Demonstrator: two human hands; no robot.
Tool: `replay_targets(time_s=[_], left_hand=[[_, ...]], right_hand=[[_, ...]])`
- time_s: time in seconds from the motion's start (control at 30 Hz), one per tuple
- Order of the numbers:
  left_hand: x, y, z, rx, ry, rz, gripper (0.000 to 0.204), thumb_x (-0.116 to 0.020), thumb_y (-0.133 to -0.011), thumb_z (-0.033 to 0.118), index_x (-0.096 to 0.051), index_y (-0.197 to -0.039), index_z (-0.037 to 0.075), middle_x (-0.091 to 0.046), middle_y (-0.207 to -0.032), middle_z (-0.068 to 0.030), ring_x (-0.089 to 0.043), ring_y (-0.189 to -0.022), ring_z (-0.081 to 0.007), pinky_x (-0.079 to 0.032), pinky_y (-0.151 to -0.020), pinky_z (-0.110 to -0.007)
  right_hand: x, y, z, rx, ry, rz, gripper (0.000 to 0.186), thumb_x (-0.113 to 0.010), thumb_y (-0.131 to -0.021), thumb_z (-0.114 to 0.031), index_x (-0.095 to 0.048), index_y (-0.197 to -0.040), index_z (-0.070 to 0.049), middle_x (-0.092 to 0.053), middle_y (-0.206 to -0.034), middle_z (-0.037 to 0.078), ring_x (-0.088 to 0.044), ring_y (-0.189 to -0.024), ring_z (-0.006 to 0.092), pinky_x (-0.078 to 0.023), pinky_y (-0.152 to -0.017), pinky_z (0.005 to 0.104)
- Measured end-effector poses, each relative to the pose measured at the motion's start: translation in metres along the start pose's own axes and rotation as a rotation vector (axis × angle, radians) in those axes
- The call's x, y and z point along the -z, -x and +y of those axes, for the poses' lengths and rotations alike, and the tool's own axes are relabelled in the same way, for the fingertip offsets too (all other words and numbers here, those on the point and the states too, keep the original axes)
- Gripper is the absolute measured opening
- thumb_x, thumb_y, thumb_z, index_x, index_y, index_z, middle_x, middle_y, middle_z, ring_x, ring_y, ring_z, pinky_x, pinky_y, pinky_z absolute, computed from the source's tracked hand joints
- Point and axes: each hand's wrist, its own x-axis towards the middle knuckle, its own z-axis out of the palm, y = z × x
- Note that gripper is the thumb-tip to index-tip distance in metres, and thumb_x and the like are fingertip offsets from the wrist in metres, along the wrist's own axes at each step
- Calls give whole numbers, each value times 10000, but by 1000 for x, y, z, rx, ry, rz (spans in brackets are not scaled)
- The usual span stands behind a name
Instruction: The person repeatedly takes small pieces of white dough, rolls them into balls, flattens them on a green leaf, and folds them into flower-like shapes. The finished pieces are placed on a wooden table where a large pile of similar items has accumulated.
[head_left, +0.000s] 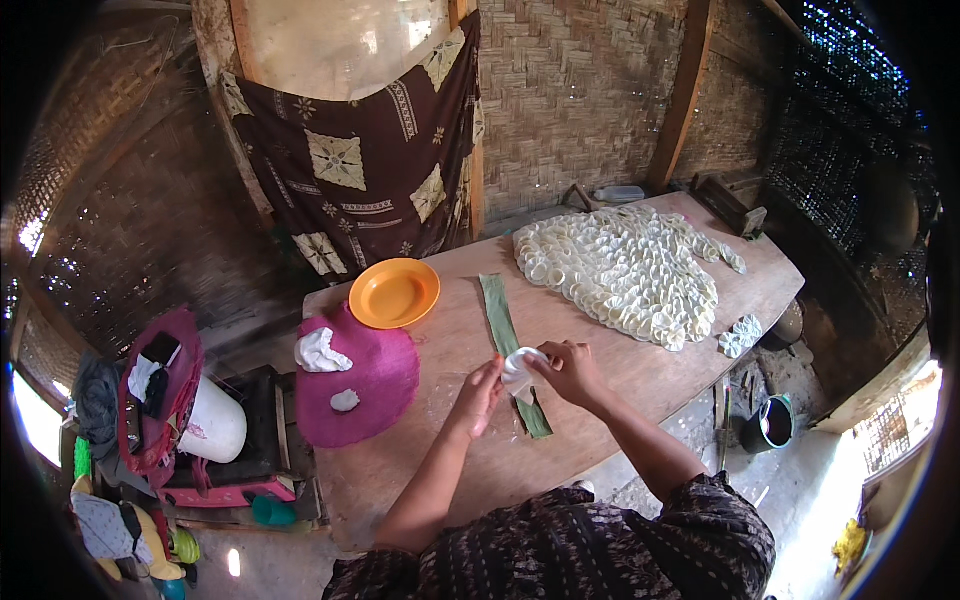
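My left hand [476,400] and my right hand [574,374] meet above the table, fingers closed on a thin, round white piece of what looks like dough [520,366]. Under them a long green leaf strip [497,305] lies on the wooden table, its nearer end showing below my hands. A thin clear plastic sheet seems to lie there too. Far right, many small white cupped rounds [615,270] are spread close together. A smaller cluster [740,336] of them sits by the right edge. On the left, a magenta cloth [375,385] carries a crumpled white bundle [322,351] and a small white lump [345,401].
An orange bowl [395,291] stands at the table's left far edge. A clear bottle [619,194] lies by the woven wall. A dark bucket [770,425] is on the floor at right. To the left are a white container [214,420] and a patterned brown cloth [350,170] hanging behind.
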Motion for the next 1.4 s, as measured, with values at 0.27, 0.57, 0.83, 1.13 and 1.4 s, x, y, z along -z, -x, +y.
replay_targets(time_s=[0.27, 0.57, 0.83, 1.13, 1.4], left_hand=[[1, 7, -35, -264, -416, 159, 182, -671, -900, 75, -600, -1047, -5, -666, -948, -31, -620, -857, -86, -505, -813, -258], [-4, 6, -33, -257, 418, 322, 381, -460, -1030, 357, -615, -1069, 11, -640, -973, -28, -592, -899, -98, -468, -825, -255], [-34, 8, -51, -412, -52, 267, 159, -652, -914, 44, -627, -1056, -24, -649, -953, -24, -589, -871, -70, -465, -802, -212], [-77, 15, -40, -450, -607, 184, 160, -661, -875, -2, -629, -1026, -44, -654, -900, -23, -631, -816, -97, -505, -746, -241], [-111, -14, -69, -119, -259, -4, 381, -659, -845, -49, -472, -1171, 14, -576, -1171, -124, -652, -1010, -182, -539, -914, -296]], right_hand=[[-39, 1, 20, -179, -12, -42, 344, -656, -891, -376, -721, -901, -38, -683, -762, 163, -659, -680, 275, -506, -634, 390], [-77, 19, 46, -326, -1058, 27, 284, -552, -968, -287, -635, -1103, -52, -612, -1105, 98, -600, -1023, 274, -474, -912, 391], [-38, 39, -3, -447, -937, 151, 142, -630, -919, -219, -642, -961, -83, -637, -834, 27, -602, -774, 149, -395, -642, 265], [42, 58, -18, 393, 476, 259, 292, -608, -792, -127, -680, -1067, -199, -592, -881, -10, -551, -863, 204, -337, -846, 416], [90, 63, 23, 234, 491, 0, 153, -623, -801, -174, -709, -927, -187, -598, -911, 4, -549, -913, 211, -332, -877, 424]])
